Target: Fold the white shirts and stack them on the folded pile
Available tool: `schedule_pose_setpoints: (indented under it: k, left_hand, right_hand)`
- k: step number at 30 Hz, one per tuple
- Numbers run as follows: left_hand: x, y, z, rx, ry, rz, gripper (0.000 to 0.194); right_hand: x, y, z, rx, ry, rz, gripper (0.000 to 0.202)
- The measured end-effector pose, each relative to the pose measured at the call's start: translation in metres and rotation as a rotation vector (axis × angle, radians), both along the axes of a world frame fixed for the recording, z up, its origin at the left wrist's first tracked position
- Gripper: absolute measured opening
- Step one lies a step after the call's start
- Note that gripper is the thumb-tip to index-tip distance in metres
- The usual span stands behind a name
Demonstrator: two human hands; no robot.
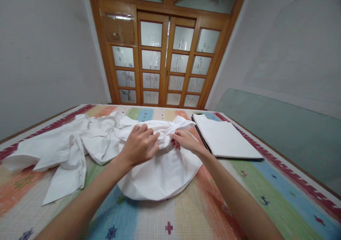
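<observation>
A crumpled white garment (162, 178) lies across the middle of the bed, its front part bunched up under both hands. My left hand (141, 142) is closed, its thumb and fingers pinching a fold of the cloth. Just to its right, my right hand (182, 139) pinches the same gathered cloth near a raised flap. A rounded part of the fabric spreads out below the hands. To the left, the white cloth continues in loose heaps with a long narrow end; whether it is one piece, I cannot tell.
A folded white cloth (226, 137) lies on a dark folded piece (202, 137) at the right. Underneath is a striped, patterned bedspread (186, 211). A pale green panel (279, 126) runs along the right side. Wooden glazed doors (166, 66) stand beyond the far edge.
</observation>
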State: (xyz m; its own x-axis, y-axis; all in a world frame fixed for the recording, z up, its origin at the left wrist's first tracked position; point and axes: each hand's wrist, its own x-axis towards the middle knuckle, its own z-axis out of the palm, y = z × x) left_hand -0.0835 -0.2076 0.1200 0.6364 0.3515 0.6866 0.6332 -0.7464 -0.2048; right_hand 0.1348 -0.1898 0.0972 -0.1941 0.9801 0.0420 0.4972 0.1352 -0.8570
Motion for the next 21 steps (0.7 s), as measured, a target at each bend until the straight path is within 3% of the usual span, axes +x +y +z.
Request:
schedule_pose_setpoints:
  k: [3,6,11,14,17,21]
  left_hand:
    - [0.01,-0.011,-0.001,0.024,0.091,-0.015,0.018]
    - [0.018,-0.017,-0.006,-0.068,0.1,0.002,0.024]
    - [0.019,-0.009,-0.017,-0.424,-0.042,0.172,0.03]
    - [0.014,0.001,-0.021,-0.594,-0.074,0.138,0.028]
    - [0.013,0.007,-0.022,-0.66,-0.148,0.054,0.031]
    - [0.014,0.007,-0.023,-0.713,-0.263,0.01,0.029]
  right_hand:
    - [-0.006,-0.006,0.004,0.031,0.03,0.135,0.027]
    - [-0.011,-0.013,0.009,0.167,-0.053,0.233,0.028]
    - [-0.016,-0.022,0.014,0.349,-0.218,0.167,0.026]
    - [-0.018,-0.022,0.012,0.398,-0.179,0.132,0.026]
    - [-0.022,-0.021,0.009,0.347,-0.055,0.129,0.027]
    - [-0.028,-0.019,0.005,0.087,0.244,0.165,0.029]
